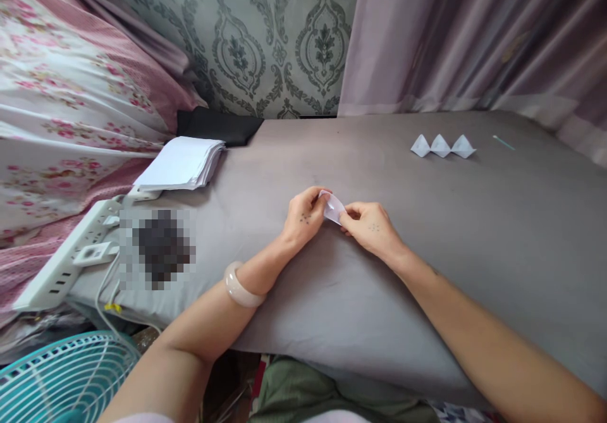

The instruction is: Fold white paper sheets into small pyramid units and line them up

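Observation:
Between my two hands, just above the grey bed sheet, is a small folded piece of white paper. My left hand pinches its upper left end between thumb and fingers. At the lower right end, my right hand grips it the same way. Fingers cover both ends, so the paper's full shape is hidden. Farther off to the right, three folded white paper pieces with pointed tops stand side by side in a row.
A stack of white paper lies at the left, before a black folded cloth. Nearer are a white power strip with plugs and a blurred dark object. A teal fan stands lower left. A thin stick lies far right.

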### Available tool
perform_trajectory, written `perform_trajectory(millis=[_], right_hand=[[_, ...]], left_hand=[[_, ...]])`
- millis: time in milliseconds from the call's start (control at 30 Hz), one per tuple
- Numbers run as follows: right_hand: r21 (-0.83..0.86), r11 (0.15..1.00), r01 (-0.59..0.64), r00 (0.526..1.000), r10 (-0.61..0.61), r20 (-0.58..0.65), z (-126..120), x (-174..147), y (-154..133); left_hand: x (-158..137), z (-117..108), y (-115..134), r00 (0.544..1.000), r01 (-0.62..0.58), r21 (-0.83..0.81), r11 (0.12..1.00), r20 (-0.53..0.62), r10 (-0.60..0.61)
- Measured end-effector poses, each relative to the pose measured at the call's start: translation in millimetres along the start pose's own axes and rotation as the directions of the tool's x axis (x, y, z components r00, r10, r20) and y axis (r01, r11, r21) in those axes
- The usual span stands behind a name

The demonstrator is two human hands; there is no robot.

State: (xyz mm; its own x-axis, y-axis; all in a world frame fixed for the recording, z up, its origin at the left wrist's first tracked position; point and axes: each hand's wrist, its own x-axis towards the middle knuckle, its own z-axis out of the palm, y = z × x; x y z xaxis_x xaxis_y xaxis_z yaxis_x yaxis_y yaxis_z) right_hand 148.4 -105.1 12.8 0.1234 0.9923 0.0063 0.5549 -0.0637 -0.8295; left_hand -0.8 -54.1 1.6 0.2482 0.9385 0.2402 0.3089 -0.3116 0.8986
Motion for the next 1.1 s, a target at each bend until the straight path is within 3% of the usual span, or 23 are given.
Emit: perform_trajectory(millis=[100,167,267,333,467,567,867,1100], right_hand=[[-0.068,0.997,0.041,0.998,-0.043,-0.036,-1.3,-2.5,-5.1],[-0.12,0.983,0.137,0.983,-0.149,-0.103,-1.3,-4.8,-7.7],[-0.179,0.931,0.317,0.917,-0.349,-0.194,-0.8,-8.9,-9.6],[-0.238,0.874,0.424,0.87,-0.466,-0.163,-0.5,-11.3,-9.6],[-0.423,0.703,0.572,0.786,-0.618,0.036,0.5,-13.0,-6.6],[-0.513,0.626,0.588,0.766,-0.634,0.103,1.8,-12.0,-4.3],[-0.572,0.548,0.61,0.732,-0.666,0.143,4.0,-12.6,-7.1],[-0.598,0.544,0.589,0.758,-0.628,0.176,3.9,-13.3,-8.1]], left_hand=[[3.3,0.0,-5.2,1.0,0.028,-0.082,0.996,0.01,-0.027],[5.5,-1.1,-4.9,0.997,0.074,-0.17,0.983,0.024,-0.071],[8.1,-4.2,-0.7,0.986,0.164,-0.298,0.94,0.043,-0.159],[9.4,-6.7,1.5,0.978,0.206,-0.354,0.912,0.053,-0.201],[10.6,-10.9,0.3,0.969,0.247,-0.403,0.881,0.075,-0.237],[11.4,-13.7,-1.8,0.96,0.278,-0.421,0.864,0.101,-0.26],[18.1,-17.1,-3.9,0.917,0.395,-0.413,0.82,0.118,-0.382],[19.2,-20.2,-0.4,0.862,0.502,-0.467,0.728,0.209,-0.461]])
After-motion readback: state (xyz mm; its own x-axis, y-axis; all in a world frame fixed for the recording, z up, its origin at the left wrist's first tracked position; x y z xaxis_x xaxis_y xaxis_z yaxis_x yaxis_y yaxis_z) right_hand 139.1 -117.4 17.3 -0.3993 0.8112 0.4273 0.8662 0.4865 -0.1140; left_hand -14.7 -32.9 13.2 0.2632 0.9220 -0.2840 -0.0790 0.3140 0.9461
